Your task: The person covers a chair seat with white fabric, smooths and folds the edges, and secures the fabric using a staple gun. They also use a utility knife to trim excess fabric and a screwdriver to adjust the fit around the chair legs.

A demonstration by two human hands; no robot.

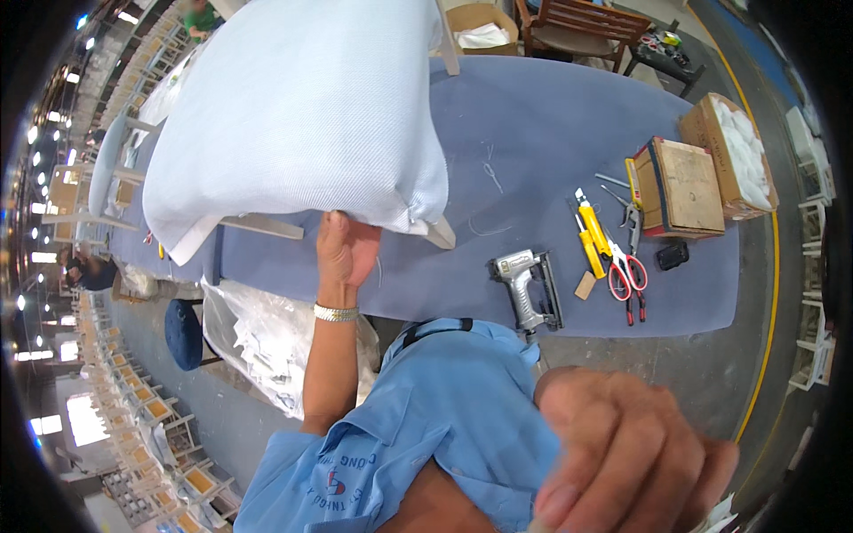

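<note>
Gripping the pale blue woven-fabric chair cushion (298, 115) from beneath, left hand (345, 249) fingers curled on its edge, grey metal staple gun (528, 286) just right, right hand (626, 453) blurred, fingers' state unclear

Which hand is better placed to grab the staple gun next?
Right, probably. The right hand is free and nearer the staple gun; the left hand is pressed against the cushion.

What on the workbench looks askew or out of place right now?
The upholstered chair seat stands tipped up on the blue bench top, its lower edge propped by the left hand. Loose thread scraps lie beside it. The staple gun sits near the front edge. The right hand is blurred, close to the camera.
</note>
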